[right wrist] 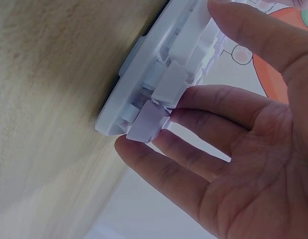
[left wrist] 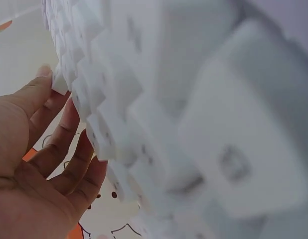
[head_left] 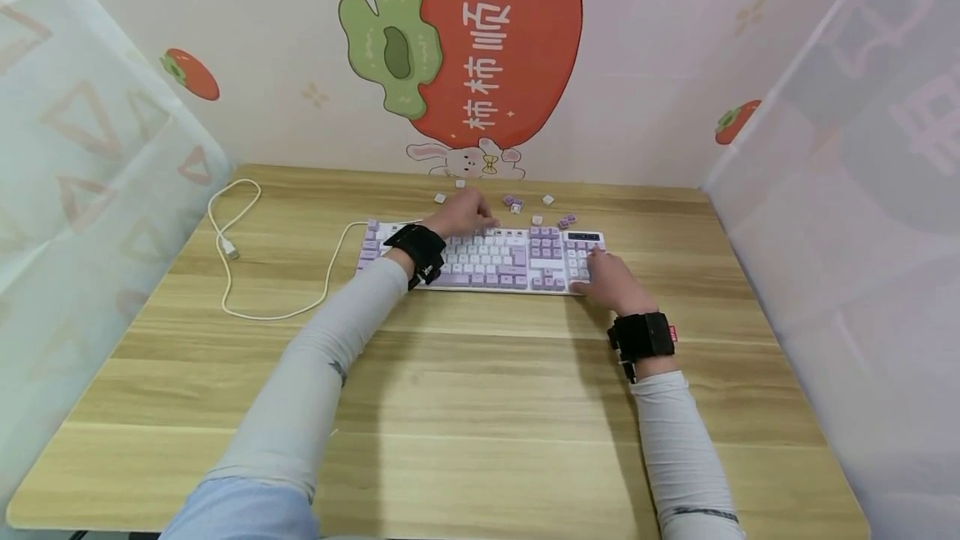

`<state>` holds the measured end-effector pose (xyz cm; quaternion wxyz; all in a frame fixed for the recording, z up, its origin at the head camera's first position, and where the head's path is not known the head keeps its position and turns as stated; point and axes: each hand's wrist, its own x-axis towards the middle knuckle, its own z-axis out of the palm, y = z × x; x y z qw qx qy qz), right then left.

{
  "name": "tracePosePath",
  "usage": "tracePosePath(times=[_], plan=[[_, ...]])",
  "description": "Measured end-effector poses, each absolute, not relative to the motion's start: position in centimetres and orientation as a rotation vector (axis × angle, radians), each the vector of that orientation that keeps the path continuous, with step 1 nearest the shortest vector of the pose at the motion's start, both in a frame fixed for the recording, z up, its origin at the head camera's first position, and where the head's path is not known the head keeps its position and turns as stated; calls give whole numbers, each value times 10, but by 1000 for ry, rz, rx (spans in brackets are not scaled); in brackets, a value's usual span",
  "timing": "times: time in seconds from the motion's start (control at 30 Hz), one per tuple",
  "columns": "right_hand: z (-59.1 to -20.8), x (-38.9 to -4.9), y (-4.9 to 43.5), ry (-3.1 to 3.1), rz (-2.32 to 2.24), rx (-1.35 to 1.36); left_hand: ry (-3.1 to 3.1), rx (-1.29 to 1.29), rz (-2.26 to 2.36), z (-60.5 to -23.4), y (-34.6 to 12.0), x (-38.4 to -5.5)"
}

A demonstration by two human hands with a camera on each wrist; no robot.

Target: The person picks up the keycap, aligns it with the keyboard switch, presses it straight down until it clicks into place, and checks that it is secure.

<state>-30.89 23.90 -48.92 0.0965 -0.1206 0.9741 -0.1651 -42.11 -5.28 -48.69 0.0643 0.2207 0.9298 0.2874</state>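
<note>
A white and purple keyboard (head_left: pixel 480 257) lies across the far half of the wooden table. My left hand (head_left: pixel 460 215) reaches over its upper edge near the middle. In the left wrist view its thumb and index finger pinch a white keycap (left wrist: pixel 59 82) in the outermost row, while the other fingers curve beside the keys. On the number pad at the keyboard's right end, my right hand (head_left: pixel 611 280) rests with fingers spread. The right wrist view shows its fingertips against a purple key (right wrist: pixel 147 122) and white keys, with the thumb on a white key (right wrist: pixel 190 37).
Several loose white keycaps (head_left: pixel 548 199) and purple keycaps (head_left: pixel 567 222) lie behind the keyboard. From its upper left a white cable (head_left: pixel 327 277) loops out to a USB plug (head_left: pixel 229 249) on the table's left. A printed wall covering (head_left: pixel 645 65) stands behind the table (head_left: pixel 487 407).
</note>
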Motion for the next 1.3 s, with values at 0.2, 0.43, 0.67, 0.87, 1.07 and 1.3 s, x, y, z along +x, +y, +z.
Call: tracePosePath(times=[0.2, 0.43, 0.67, 0.87, 1.07, 1.3], plan=[[-489, -309, 238, 2879, -488, -353, 2798, 668, 863, -486, -54, -420], [-487, -309, 241, 2871, -510, -333, 2699, 719, 931, -480, -59, -419], [-485, -308, 239, 2873, -498, -355, 2605, 670, 963, -478, -64, -425], [-486, -307, 237, 2873, -501, -347, 2506, 641, 1024, -479, -71, -429], [-487, -307, 237, 2868, -514, -333, 2482, 587, 1037, -481, -73, -432], [-489, -309, 239, 2869, -507, -335, 2527, 575, 988, -480, -68, -432]])
